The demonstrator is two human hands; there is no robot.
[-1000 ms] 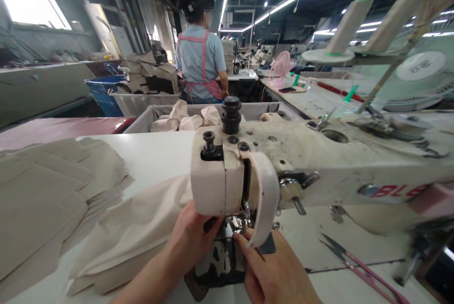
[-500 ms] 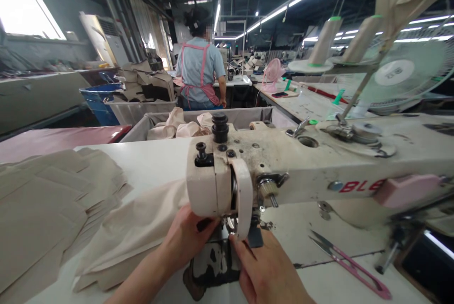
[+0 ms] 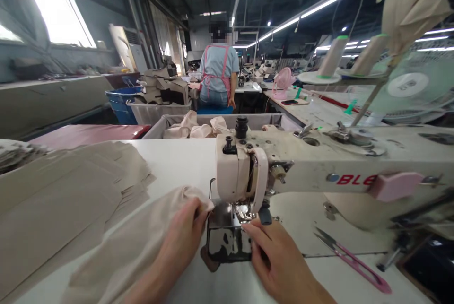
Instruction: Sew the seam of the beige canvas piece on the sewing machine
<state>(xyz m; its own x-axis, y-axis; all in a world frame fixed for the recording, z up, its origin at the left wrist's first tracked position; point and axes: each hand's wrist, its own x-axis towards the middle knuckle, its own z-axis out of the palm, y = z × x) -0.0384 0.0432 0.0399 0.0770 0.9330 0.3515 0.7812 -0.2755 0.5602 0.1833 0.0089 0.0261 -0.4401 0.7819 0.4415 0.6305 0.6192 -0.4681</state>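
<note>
My left hand [image 3: 187, 228] grips the edge of a beige cloth piece [image 3: 142, 233], just left of the needle plate [image 3: 222, 214] of a sewing machine [image 3: 241, 171]. The cloth trails back along my forearm over the white table. My right hand [image 3: 276, 256] is at the presser foot [image 3: 246, 213], thumb and forefinger pinched together at its front; whatever is between these fingertips is too small to make out. Thread snips [image 3: 354, 261] with pink handles lie on the table to the right of my right hand.
Stacked beige cut panels [image 3: 71, 195] cover the table's left side. Behind the machine stands a grey bin [image 3: 156, 126] with beige pieces. A co-worker [image 3: 218, 72] in a pink apron faces away farther back. Thread cones [image 3: 333, 56] and a large fan [image 3: 418, 82] stand at right.
My left hand has drawn the cloth left, away from under the machine head, and the needle plate is now exposed. My right hand stays at the presser foot. The camera view has shifted left.
</note>
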